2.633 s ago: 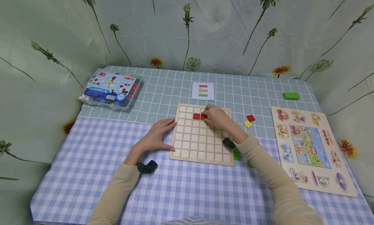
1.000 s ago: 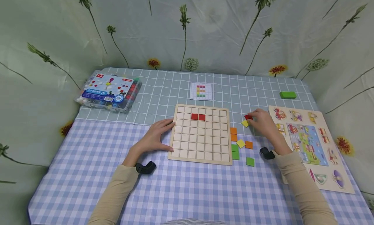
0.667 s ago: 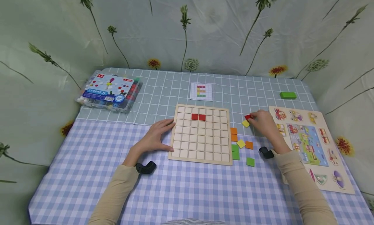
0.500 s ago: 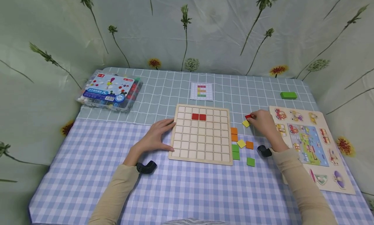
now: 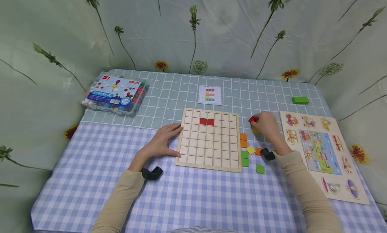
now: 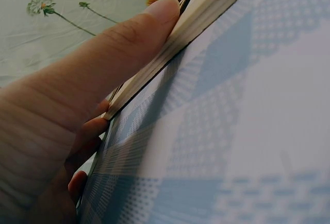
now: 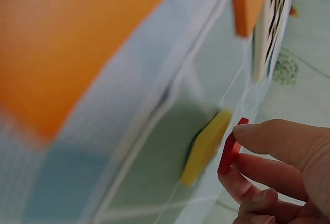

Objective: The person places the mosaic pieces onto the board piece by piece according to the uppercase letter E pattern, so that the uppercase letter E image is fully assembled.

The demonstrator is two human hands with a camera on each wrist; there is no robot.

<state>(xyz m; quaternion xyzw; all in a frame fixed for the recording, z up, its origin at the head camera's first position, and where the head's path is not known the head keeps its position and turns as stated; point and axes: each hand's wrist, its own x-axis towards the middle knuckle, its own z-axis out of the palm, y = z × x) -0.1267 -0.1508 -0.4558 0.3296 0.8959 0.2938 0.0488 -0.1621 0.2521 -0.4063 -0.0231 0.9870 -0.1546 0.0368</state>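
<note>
A square wooden grid board (image 5: 208, 140) lies mid-table, two red tiles (image 5: 207, 121) side by side in its second row from the back. My left hand (image 5: 163, 140) rests at the board's left edge; in the left wrist view the thumb (image 6: 134, 33) touches the rim. To the right of the board, my right hand (image 5: 266, 125) pinches a red tile (image 7: 233, 147) between thumb and fingers, raised off the cloth. Partly covered by that hand in the head view, a yellow tile (image 7: 207, 147) lies flat just beneath.
Orange tiles (image 5: 243, 140), green tiles (image 5: 245, 158) and another yellow tile (image 5: 250, 150) lie along the board's right side. Behind the board is a pattern card (image 5: 210, 95). A vehicle puzzle (image 5: 325, 191) and green block (image 5: 300, 100) stand right, a plastic bead box (image 5: 114, 93) back left.
My right hand went from the board to the loose red tile, took hold of it and has just lifted it slightly leftward. Two red tiles stay on the board; my left hand stays put.
</note>
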